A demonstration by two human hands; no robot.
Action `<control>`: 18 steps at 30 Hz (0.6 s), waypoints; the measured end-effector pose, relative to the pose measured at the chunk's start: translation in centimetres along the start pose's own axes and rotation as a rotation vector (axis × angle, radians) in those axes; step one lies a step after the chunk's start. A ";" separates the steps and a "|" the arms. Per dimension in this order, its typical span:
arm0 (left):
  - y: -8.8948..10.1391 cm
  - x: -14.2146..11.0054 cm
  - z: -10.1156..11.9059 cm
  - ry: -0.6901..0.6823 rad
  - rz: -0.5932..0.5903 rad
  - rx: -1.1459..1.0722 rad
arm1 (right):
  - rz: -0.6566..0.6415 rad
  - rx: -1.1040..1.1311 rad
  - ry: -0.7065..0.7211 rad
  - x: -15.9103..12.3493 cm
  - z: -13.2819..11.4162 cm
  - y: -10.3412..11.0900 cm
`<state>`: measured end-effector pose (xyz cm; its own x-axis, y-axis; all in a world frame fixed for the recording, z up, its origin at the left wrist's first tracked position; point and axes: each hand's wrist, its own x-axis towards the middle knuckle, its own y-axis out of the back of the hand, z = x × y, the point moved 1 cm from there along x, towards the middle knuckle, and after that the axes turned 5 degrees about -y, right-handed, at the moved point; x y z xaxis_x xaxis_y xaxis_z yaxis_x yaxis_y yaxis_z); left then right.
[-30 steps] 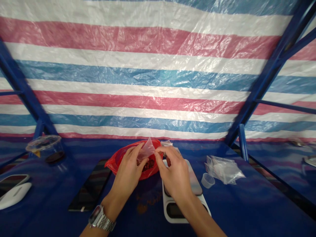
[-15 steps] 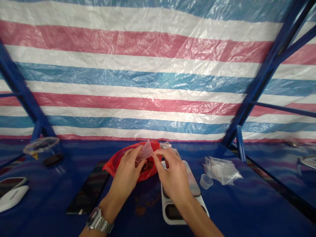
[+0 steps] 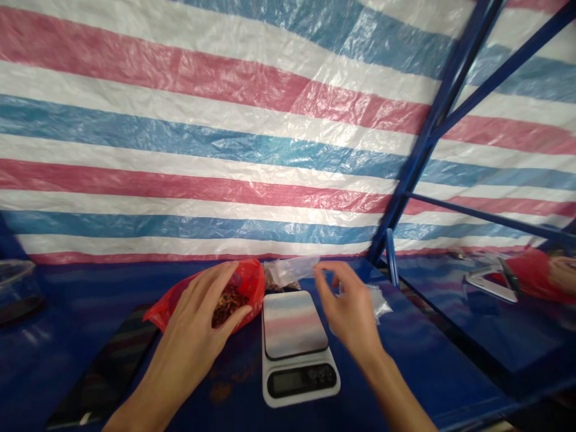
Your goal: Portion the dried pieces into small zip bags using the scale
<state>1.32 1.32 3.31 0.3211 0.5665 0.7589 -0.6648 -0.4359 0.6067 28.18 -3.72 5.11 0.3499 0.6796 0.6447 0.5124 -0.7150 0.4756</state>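
Observation:
My left hand is over the near left side of a red plastic bag, thumb and fingers apart and holding nothing. Dried reddish-brown bits show inside the bag, partly covered by that hand. To the right, my right hand pinches the end of a small clear plastic bag between thumb and fingers. This clear bag stretches leftward above the far edge of a white digital scale. Nothing lies on the scale's plate, and its display looks dark.
Several clear bags lie behind my right hand. A flat black device and a clear container of dark stuff are on the left. At far right another person's hand is by a red thing. A blue metal post slants upward.
My left hand has let go of the clear bag and spread its fingers. My right hand has moved right with the bag, away from the red bag. The view has turned right.

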 end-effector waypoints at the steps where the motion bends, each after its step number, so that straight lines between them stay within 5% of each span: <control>1: 0.3 0.0 0.1 -0.002 0.029 -0.001 | 0.079 -0.057 -0.098 0.3 2.3 1.5; 4: 0.8 -0.2 -0.2 0.000 0.090 -0.014 | 0.135 -0.330 -0.347 0.3 9.6 5.2; 8: 0.6 -0.4 -0.8 0.025 0.081 -0.011 | 0.049 -0.535 -0.249 -0.7 15.4 7.4; 12: 0.2 -0.4 -0.8 0.059 0.072 -0.020 | 0.036 -0.565 -0.103 -0.5 15.1 7.0; 18: 1.1 0.4 0.0 0.128 0.142 0.159 | -0.272 -0.604 -0.080 -1.3 15.5 4.8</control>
<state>0.67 1.07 4.26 0.1376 0.5712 0.8092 -0.5795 -0.6161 0.5335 42.37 -5.51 -2.67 0.3390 0.8421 0.4195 0.0691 -0.4669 0.8816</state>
